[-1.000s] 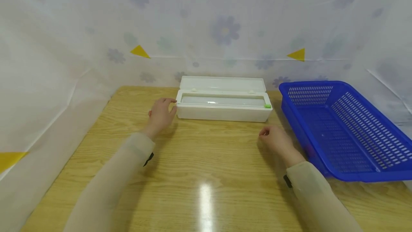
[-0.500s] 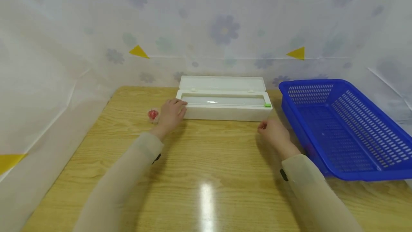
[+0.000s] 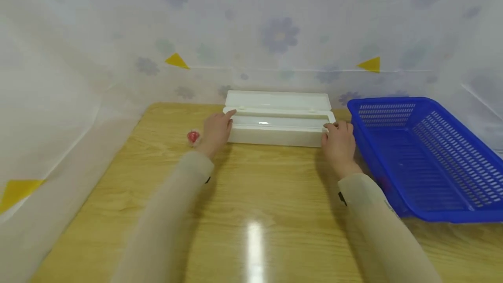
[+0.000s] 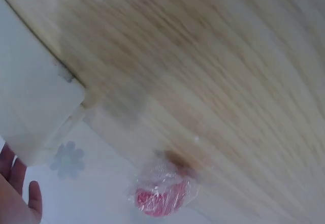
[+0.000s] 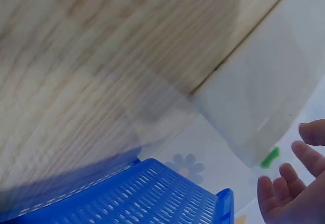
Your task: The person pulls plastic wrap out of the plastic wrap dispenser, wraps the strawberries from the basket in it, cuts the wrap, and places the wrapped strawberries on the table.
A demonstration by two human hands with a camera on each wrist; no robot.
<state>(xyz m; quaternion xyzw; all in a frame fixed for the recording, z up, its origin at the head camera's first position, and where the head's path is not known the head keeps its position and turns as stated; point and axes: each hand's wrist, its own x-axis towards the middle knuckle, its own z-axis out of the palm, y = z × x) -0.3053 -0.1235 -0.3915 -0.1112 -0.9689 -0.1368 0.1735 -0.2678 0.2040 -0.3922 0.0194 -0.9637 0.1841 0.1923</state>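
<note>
Left hand (image 3: 215,131): placed at the left end of the white dispenser box (image 3: 277,128), forefinger extended onto the rim, remaining fingers relaxed against the end wall; nothing is clasped. In the left wrist view only the fingertips (image 4: 15,183) are seen, straight, just beside the box corner.

Right hand (image 3: 339,142): placed at the right end of the same box, fingers loosely spread and laid on the corner; whether the end is truly gripped cannot be told. In the right wrist view the fingers (image 5: 284,193) are seen open, near the green tab (image 5: 270,157).

Relation: the box is set directly ahead of both hands, at the far edge of the wooden table (image 3: 251,213), its long axis running left to right, one hand at each end, both equally near.

Appearance of box: long, narrow, white plastic; hinged lid (image 3: 278,99) thrown back towards the floral backdrop (image 3: 275,34); pale interior exposed.

Adjacent items: small red wrapped object (image 3: 193,136), just beside the left hand; blue perforated basket (image 3: 424,156), just to the right of the right hand.
</note>
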